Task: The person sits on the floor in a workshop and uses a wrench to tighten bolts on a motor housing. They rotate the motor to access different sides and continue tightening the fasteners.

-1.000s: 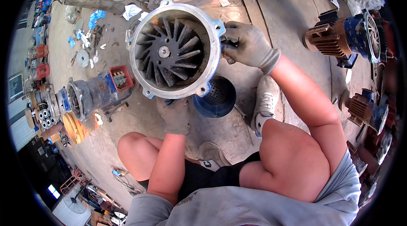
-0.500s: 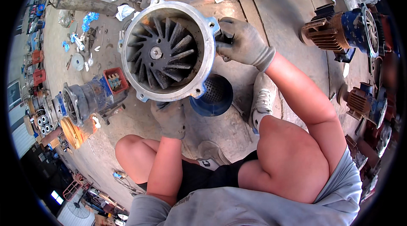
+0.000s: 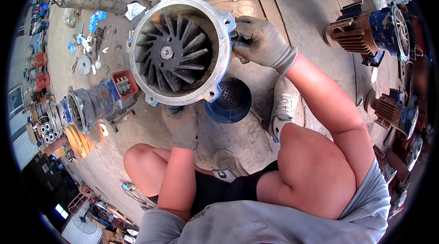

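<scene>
A large round electric motor [image 3: 216,29] faces up at me, its pale metal rim set with bolt lugs, some showing blue paint. Inside sits a black finned fan [image 3: 180,61] with a round shaft end at its centre. My right hand [image 3: 263,45], in a grey work glove, grips the motor's right side by a lug, fingers curled. From below, my left hand [image 3: 181,127], gloved too, holds the near edge; its fingertips are hidden under the rim. A blue fan cover [image 3: 234,117] with a perforated grille lies on the floor just below the motor.
At left lies another motor [image 3: 91,107] with a red terminal box [image 3: 128,89]. Two finned motors [image 3: 352,36] stand at right. A wrench [image 3: 257,114] rests near my shoe [image 3: 284,102]. Rags, small parts and a metal cylinder [image 3: 91,3] litter the upper left.
The motor has shifted slightly up and left in the view, with both hands still on it. Its fan appears much the same.
</scene>
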The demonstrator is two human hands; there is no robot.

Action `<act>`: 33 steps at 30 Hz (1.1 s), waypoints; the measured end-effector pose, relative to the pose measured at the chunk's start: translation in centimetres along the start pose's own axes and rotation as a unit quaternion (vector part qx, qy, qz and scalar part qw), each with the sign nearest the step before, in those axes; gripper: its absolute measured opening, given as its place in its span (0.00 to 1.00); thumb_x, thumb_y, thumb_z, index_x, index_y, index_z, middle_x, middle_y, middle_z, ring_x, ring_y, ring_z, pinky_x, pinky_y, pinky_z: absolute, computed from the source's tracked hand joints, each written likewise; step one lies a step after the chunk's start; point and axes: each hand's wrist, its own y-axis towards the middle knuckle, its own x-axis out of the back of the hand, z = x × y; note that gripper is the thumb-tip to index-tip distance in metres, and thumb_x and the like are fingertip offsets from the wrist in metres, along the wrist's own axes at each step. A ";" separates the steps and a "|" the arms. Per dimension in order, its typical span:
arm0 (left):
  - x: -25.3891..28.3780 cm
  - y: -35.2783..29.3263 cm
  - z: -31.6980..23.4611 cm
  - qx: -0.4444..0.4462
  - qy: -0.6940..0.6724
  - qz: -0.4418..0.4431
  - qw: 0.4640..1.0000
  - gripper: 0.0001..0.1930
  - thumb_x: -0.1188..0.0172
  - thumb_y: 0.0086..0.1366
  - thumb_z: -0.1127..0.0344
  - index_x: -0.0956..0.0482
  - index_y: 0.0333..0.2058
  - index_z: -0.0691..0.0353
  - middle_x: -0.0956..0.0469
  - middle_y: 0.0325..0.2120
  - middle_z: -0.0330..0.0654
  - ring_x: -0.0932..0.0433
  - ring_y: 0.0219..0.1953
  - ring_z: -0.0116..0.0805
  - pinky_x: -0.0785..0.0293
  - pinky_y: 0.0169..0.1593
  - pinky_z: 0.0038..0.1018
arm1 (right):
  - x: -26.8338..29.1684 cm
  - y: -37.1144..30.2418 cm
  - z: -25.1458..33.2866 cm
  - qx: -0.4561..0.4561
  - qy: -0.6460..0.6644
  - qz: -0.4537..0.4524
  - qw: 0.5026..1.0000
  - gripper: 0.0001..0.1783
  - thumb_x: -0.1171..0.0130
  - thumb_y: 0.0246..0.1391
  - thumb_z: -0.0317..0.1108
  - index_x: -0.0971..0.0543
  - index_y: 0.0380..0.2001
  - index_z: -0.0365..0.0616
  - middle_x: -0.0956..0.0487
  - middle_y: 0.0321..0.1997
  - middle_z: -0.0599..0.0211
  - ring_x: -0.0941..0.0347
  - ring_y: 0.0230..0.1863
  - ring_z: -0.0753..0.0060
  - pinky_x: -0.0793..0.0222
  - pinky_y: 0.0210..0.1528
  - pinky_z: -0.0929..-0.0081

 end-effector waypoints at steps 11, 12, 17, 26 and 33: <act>0.2 0.4 0.2 -0.035 0.087 -0.009 0.996 0.23 0.25 0.63 0.77 0.18 0.56 0.74 0.12 0.52 0.47 0.14 0.52 0.35 0.20 0.59 0.33 | 0.1 0.0 0.4 -0.004 -0.029 -0.006 1.000 0.13 0.24 0.59 0.38 0.11 0.46 0.50 0.12 0.45 0.61 0.13 0.46 0.53 0.15 0.49 0.58; -0.1 0.1 -0.3 -0.019 0.074 -0.018 0.997 0.22 0.26 0.64 0.77 0.17 0.56 0.73 0.12 0.51 0.47 0.14 0.51 0.34 0.20 0.58 0.32 | 0.1 0.1 0.6 -0.019 -0.035 -0.002 0.999 0.13 0.24 0.59 0.38 0.11 0.46 0.50 0.12 0.45 0.61 0.13 0.47 0.53 0.15 0.49 0.58; -0.8 0.1 -0.9 -0.044 0.050 -0.061 0.996 0.18 0.30 0.64 0.79 0.15 0.53 0.72 0.11 0.45 0.45 0.14 0.44 0.31 0.19 0.52 0.30 | 0.4 -0.1 0.5 0.026 -0.022 -0.019 0.999 0.13 0.25 0.59 0.37 0.10 0.46 0.51 0.12 0.45 0.60 0.14 0.46 0.50 0.15 0.49 0.56; 0.8 0.1 1.0 -0.168 0.168 -0.020 0.971 0.26 0.24 0.61 0.74 0.17 0.58 0.71 0.12 0.49 0.49 0.13 0.48 0.36 0.20 0.57 0.33 | -0.2 -0.3 0.5 0.043 -0.030 -0.041 0.998 0.15 0.25 0.59 0.37 0.08 0.50 0.55 0.11 0.43 0.62 0.13 0.46 0.50 0.15 0.49 0.55; -0.5 0.2 0.1 -0.118 0.142 -0.066 0.981 0.30 0.22 0.59 0.72 0.18 0.61 0.70 0.14 0.57 0.53 0.16 0.57 0.42 0.23 0.64 0.37 | -0.1 0.0 1.2 0.022 -0.068 -0.045 0.996 0.12 0.27 0.59 0.41 0.10 0.44 0.53 0.12 0.41 0.62 0.13 0.45 0.49 0.16 0.48 0.52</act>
